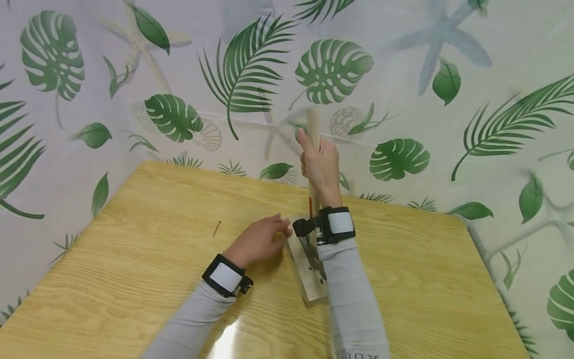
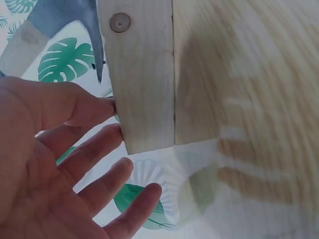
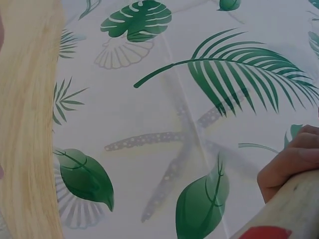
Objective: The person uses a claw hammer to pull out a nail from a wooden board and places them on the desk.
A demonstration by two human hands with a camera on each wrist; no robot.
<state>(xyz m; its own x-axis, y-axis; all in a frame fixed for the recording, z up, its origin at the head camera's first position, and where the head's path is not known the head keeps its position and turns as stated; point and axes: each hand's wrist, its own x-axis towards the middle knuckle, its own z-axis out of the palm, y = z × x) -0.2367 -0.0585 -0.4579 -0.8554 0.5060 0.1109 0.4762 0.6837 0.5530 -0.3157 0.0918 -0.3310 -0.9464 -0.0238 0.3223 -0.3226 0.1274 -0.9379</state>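
My right hand (image 1: 322, 167) grips the wooden handle (image 1: 313, 122) of a claw hammer, which stands upright, thumb along the handle. In the right wrist view, curled fingers (image 3: 294, 159) wrap the handle, which has a red mark. The hammer's grey metal head (image 2: 70, 15) is low over a narrow wooden board (image 1: 309, 289), its pointed claw beside the board's upper edge in the left wrist view. Small dark spots dot the board's face. My left hand (image 1: 260, 242) touches the board's far left corner with thumb and forefinger tips, its other fingers spread loosely. My right wrist hides part of the hammer.
A loose nail (image 1: 217, 228) lies on the wood-grain table (image 1: 170, 209), left of the board. Behind the table's far edge hangs a white cloth (image 1: 278, 134) printed with green leaves, shells and starfish. Black camera straps (image 1: 223, 275) circle both wrists.
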